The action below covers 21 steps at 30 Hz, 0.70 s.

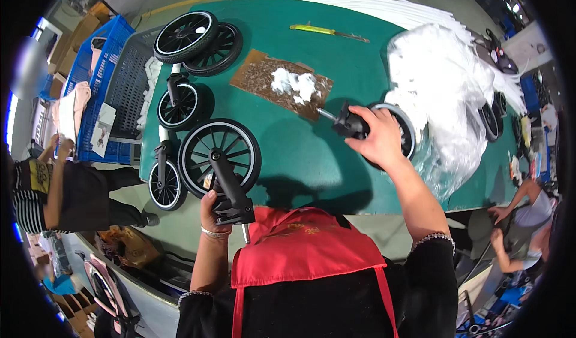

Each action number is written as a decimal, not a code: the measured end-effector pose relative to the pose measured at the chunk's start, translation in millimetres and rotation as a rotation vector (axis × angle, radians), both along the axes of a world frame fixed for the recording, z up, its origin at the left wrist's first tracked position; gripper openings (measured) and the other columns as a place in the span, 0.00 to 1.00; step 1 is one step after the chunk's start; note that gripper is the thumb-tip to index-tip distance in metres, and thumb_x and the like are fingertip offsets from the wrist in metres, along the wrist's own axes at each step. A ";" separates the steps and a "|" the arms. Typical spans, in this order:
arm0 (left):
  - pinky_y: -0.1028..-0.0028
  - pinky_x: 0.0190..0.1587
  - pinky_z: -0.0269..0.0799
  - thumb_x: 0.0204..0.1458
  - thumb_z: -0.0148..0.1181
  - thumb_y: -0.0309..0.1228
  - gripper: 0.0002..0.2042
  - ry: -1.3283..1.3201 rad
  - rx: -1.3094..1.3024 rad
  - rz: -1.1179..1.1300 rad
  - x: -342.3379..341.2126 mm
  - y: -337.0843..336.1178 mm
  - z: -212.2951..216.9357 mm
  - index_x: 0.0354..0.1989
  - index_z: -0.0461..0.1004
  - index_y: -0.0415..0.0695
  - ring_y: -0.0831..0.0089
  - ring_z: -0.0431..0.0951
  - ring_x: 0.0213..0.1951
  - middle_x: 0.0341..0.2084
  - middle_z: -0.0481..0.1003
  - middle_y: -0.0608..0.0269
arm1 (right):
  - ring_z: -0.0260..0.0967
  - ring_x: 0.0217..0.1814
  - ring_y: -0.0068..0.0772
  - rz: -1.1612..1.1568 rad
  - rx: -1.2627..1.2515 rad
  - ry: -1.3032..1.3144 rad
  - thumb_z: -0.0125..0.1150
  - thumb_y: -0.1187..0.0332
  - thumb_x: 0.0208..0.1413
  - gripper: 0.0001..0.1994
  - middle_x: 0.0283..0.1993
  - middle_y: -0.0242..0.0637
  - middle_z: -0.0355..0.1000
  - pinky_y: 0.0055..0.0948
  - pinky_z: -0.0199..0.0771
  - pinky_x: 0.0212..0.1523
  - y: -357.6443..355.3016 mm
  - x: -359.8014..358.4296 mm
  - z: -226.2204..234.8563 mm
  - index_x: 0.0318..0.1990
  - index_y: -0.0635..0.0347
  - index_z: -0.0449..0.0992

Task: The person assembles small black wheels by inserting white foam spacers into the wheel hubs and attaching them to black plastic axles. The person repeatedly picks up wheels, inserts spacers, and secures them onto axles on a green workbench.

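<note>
My left hand grips a black caster fork fitted with a spoked wheel. Its metal stem points down toward my red apron. On the right, my right hand is closed over a second caster fork, whose wheel is partly hidden behind the hand. That fork's metal stem points left, toward a brown board with a white, grease-like lump on it. Both wheel assemblies are over or at the green table.
More wheels and fork assemblies lie along the table's left side, beside a grey crate. A yellow utility knife lies at the back. Clear plastic bags and white tubes cover the right. Other people stand at both sides.
</note>
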<state>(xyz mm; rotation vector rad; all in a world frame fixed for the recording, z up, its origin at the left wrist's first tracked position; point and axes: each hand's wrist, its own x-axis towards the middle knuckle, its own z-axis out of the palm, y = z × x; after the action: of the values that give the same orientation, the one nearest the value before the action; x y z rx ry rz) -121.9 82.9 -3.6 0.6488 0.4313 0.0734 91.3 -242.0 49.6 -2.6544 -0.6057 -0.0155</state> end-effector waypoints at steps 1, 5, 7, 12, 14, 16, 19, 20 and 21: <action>0.65 0.53 0.73 0.50 0.57 0.43 0.33 0.010 -0.006 0.001 7.4 8.2 -1.9 0.62 0.61 0.35 0.61 0.76 0.49 0.51 0.72 0.51 | 0.66 0.46 0.45 0.026 -0.139 -0.105 0.72 0.64 0.30 0.32 0.38 0.38 0.72 0.41 0.65 0.48 14.2 18.8 -2.4 0.52 0.43 0.74; 0.65 0.52 0.73 0.49 0.59 0.43 0.32 0.075 -0.058 0.022 21.1 35.4 -13.6 0.60 0.62 0.36 0.62 0.77 0.48 0.50 0.73 0.51 | 0.66 0.48 0.38 0.127 -0.555 -0.234 0.67 0.71 0.35 0.27 0.37 0.35 0.71 0.38 0.64 0.47 52.0 87.9 -15.6 0.50 0.46 0.74; 0.65 0.52 0.74 0.49 0.59 0.43 0.31 0.122 -0.062 0.055 21.8 45.1 -19.3 0.59 0.63 0.37 0.62 0.77 0.47 0.49 0.73 0.51 | 0.65 0.49 0.37 0.167 -0.727 -0.218 0.66 0.71 0.37 0.24 0.38 0.35 0.72 0.35 0.63 0.47 63.8 111.5 -23.6 0.48 0.47 0.74; 0.66 0.51 0.74 0.49 0.59 0.41 0.31 0.124 -0.086 0.208 17.9 49.4 -22.6 0.59 0.63 0.36 0.62 0.77 0.47 0.48 0.74 0.52 | 0.65 0.50 0.37 0.272 -0.946 -0.149 0.68 0.71 0.35 0.25 0.38 0.36 0.71 0.35 0.63 0.47 75.2 135.1 -35.8 0.48 0.48 0.74; 0.66 0.50 0.75 0.49 0.59 0.41 0.32 0.111 -0.073 0.260 15.6 43.3 -19.4 0.60 0.62 0.35 0.62 0.77 0.47 0.48 0.74 0.51 | 0.65 0.50 0.38 0.282 -0.988 -0.135 0.68 0.70 0.36 0.24 0.39 0.36 0.71 0.35 0.62 0.47 72.5 136.2 -40.6 0.46 0.49 0.74; 0.66 0.51 0.74 0.50 0.57 0.43 0.32 0.135 -0.038 0.276 -0.1 42.5 -27.9 0.61 0.61 0.36 0.62 0.77 0.47 0.51 0.73 0.51 | 0.65 0.51 0.38 0.314 -1.000 -0.149 0.68 0.70 0.36 0.23 0.39 0.37 0.71 0.35 0.62 0.47 74.4 137.6 -42.2 0.45 0.50 0.74; 0.65 0.48 0.76 0.52 0.56 0.44 0.29 0.155 -0.016 0.352 -15.0 28.1 -19.7 0.57 0.66 0.35 0.61 0.79 0.44 0.46 0.76 0.51 | 0.64 0.51 0.37 0.377 -1.002 -0.185 0.67 0.69 0.37 0.21 0.39 0.36 0.72 0.35 0.62 0.48 72.6 135.9 -39.8 0.44 0.50 0.74; 0.64 0.48 0.76 0.52 0.55 0.44 0.28 0.160 -0.024 0.388 -23.6 20.7 -19.1 0.56 0.67 0.35 0.61 0.79 0.43 0.44 0.76 0.51 | 0.64 0.52 0.37 0.400 -1.013 -0.196 0.67 0.67 0.39 0.20 0.40 0.35 0.72 0.35 0.61 0.48 70.8 134.7 -38.2 0.44 0.50 0.74; 0.64 0.47 0.77 0.52 0.55 0.44 0.27 0.166 -0.027 0.428 -31.7 13.7 -15.3 0.55 0.68 0.35 0.61 0.79 0.42 0.43 0.77 0.51 | 0.64 0.52 0.36 0.425 -1.019 -0.209 0.66 0.66 0.40 0.19 0.40 0.35 0.73 0.35 0.61 0.49 69.2 133.3 -38.0 0.44 0.49 0.74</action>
<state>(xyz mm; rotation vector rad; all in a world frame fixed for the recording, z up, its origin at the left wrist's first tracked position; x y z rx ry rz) -153.6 96.6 -18.9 0.5287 0.7257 0.4217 224.7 -172.8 11.6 -3.4087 -1.5789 0.1894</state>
